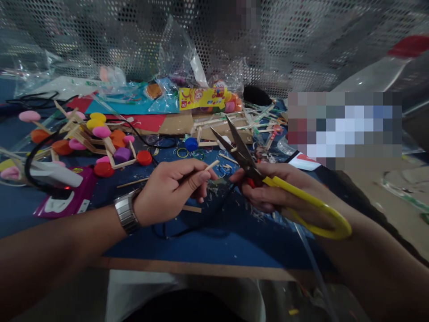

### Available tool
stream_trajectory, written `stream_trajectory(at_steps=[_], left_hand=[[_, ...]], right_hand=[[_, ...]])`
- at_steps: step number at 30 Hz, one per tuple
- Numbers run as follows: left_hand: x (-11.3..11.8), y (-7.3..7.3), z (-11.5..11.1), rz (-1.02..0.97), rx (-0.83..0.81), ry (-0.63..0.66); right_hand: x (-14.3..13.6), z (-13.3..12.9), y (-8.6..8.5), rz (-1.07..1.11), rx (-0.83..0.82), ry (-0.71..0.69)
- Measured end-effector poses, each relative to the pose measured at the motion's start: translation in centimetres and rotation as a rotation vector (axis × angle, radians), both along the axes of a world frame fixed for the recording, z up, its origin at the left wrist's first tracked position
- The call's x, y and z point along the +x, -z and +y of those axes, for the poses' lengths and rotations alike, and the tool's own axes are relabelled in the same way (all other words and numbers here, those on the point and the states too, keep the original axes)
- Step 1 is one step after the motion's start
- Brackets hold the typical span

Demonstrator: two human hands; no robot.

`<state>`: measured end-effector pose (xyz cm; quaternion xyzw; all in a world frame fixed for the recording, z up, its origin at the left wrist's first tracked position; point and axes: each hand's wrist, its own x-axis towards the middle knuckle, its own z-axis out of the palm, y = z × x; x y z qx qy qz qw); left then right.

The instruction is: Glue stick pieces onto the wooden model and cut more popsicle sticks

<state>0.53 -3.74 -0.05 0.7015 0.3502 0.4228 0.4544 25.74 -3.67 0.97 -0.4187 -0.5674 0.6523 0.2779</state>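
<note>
My left hand (177, 185), with a metal watch on its wrist, is closed in a pinch around a short, thin wooden stick (212, 165). The stick's end pokes out past the fingertips towards the scissors. In my right hand (268, 188) is a pair of yellow-handled scissors (246, 161), its blades slightly apart and pointing up and away. A small pale bit of wood (233, 150) shows at the blades; whether it touches them I cannot tell. Cut stick pieces (227, 167) and shavings lie on the blue table between and beyond my hands.
To the left stand wooden stick frames with coloured caps and pompoms (101, 132), beside a purple box (78, 188) with a cable. Behind lie a yellow packet (202, 98), clear plastic bags and a blue cap (191, 144). A perforated metal sheet (140, 40) rises at the back.
</note>
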Motion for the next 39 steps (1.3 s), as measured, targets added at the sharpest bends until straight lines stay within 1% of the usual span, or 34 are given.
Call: stream_trajectory(at_steps=[4,7,11,15,19,24,27,31,33,37,39], left_hand=[[-0.1,0.2,0.2,-0.013,-0.006,-0.051],[0.0,0.4,0.2,-0.003,0.013,-0.065],[0.1,0.6,0.1,0.050,0.084,-0.066],[0.2,1.0,0.2,0.096,0.136,-0.078],[0.3,1.6,0.5,0.085,0.103,-0.122],[0.6,1.9,0.6,0.016,-0.052,-0.162],[0.8,1.7,0.6,-0.016,-0.097,-0.155],[0.8,1.7,0.7,-0.003,-0.087,-0.156],[0.8,1.8,0.7,0.013,-0.068,-0.162],[0.7,1.9,0.7,0.070,-0.008,-0.167],[0.6,1.9,0.6,0.104,0.032,-0.168]], right_hand=[[-0.7,0.1,-0.5,-0.160,0.176,0.098],[-0.9,0.2,-0.6,-0.249,0.262,0.159],[-0.5,0.4,-0.7,-0.333,0.362,0.173],[-0.1,0.6,-0.8,-0.466,0.468,0.175],[0.0,0.7,-1.1,-0.605,0.607,0.146],[0.4,0.4,-2.2,-0.646,0.715,0.140],[1.1,0.1,-2.9,-0.715,0.776,0.121],[1.9,-0.7,-3.6,-0.727,0.808,0.126],[2.2,-1.1,-3.7,-0.785,0.827,0.146],[3.0,-1.8,-3.3,-0.953,0.859,0.099],[3.4,-2.1,-2.9,-0.954,0.870,0.096]])
